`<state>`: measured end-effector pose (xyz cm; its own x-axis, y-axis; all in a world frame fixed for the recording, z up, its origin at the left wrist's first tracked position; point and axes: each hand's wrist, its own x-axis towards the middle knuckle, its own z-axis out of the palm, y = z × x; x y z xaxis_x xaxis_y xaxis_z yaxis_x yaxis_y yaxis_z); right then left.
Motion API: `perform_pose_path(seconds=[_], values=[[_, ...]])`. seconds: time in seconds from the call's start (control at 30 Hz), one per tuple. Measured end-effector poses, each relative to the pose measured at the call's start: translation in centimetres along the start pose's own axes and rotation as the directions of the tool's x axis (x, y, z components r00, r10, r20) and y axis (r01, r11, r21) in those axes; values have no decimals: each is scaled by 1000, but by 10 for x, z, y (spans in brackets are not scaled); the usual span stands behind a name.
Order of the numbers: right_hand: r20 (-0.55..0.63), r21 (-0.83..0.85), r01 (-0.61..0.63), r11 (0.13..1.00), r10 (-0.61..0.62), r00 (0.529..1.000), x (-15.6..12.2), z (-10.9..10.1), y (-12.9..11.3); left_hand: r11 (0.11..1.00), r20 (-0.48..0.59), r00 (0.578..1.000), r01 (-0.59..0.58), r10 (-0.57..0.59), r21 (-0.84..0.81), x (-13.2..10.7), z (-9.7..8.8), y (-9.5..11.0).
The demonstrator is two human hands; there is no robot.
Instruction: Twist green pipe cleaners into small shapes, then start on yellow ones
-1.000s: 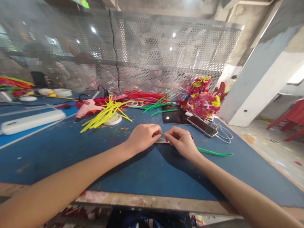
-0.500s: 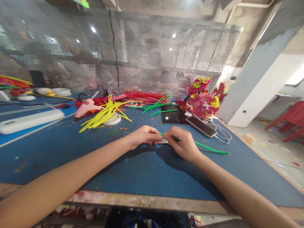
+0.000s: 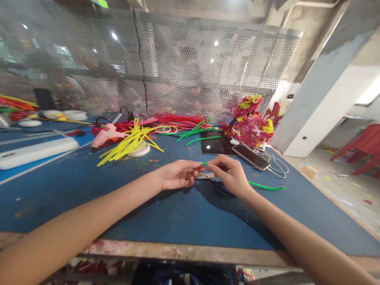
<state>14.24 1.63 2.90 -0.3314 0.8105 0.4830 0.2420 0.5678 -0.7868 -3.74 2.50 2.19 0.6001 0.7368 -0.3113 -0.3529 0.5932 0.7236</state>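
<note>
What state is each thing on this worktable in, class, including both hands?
Left hand: pinching a short green piece
Right hand: pinched at the piece's other end
Scissors: lying down, partly hidden; open or shut unclear
Green stem: lying loose, partly hidden
Yellow stems: loosely piled
Pink glue gun: unheld; power unclear
Phone: face up, screen dark

Left fingers (image 3: 190, 164) and right fingers (image 3: 219, 160) pinch a green piece (image 3: 204, 163) near scissors (image 3: 209, 175) on a blue table (image 3: 148, 221).
</note>
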Motion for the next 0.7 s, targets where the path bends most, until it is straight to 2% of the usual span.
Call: perform_pose_path(seconds=[0.07,0.13,0.2,0.23,0.27,0.3,0.33,0.37,0.4,0.43,0.47,0.5,0.53,0.57,0.6,0.63,0.7], values=[[5,81,-57,995,57,998,1,0,0,998,-28,998,-51,51,29,0,1,0],[32,215,-147,966,143,989,3,0,1,983,-95,983,-144,156,114,1,4,-2],[67,368,-250,896,243,968,4,1,3,927,-142,946,-245,293,284,1,6,-3],[85,441,-296,847,289,954,4,2,4,861,-138,914,-298,382,412,0,6,-3],[104,507,-335,794,330,938,5,3,5,746,-106,864,-356,492,562,-1,7,-3],[126,562,-369,740,365,923,5,4,6,567,-34,790,-408,612,715,-3,6,-3],[154,606,-402,686,395,906,5,4,6,326,88,697,-439,712,837,-5,5,-3],[191,640,-438,631,422,886,5,5,7,56,244,598,-437,763,898,-7,3,-2],[234,660,-479,578,448,863,6,5,7,-196,401,515,-407,758,892,-10,2,-2],[277,669,-519,532,470,838,6,6,7,-391,529,460,-364,714,845,-12,1,-2],[311,669,-550,500,484,818,6,6,8,-514,608,432,-326,666,794,-13,0,-2],[327,666,-563,489,487,810,5,5,7,-562,634,428,-297,644,772,-13,0,-2],[321,660,-555,506,478,817,5,5,7,-544,610,433,-282,663,791,-13,1,-3],[293,647,-527,551,459,839,5,5,7,-462,544,447,-287,710,839,-12,3,-4],[250,621,-482,618,427,869,5,4,6,-324,443,481,-313,757,893,-10,5,-6],[204,574,-430,697,388,899,5,4,5,-148,327,537,-349,777,925,-9,7,-7],[129,417,-325,849,299,945,4,3,4,192,143,681,-392,719,900,-5,11,-9]])
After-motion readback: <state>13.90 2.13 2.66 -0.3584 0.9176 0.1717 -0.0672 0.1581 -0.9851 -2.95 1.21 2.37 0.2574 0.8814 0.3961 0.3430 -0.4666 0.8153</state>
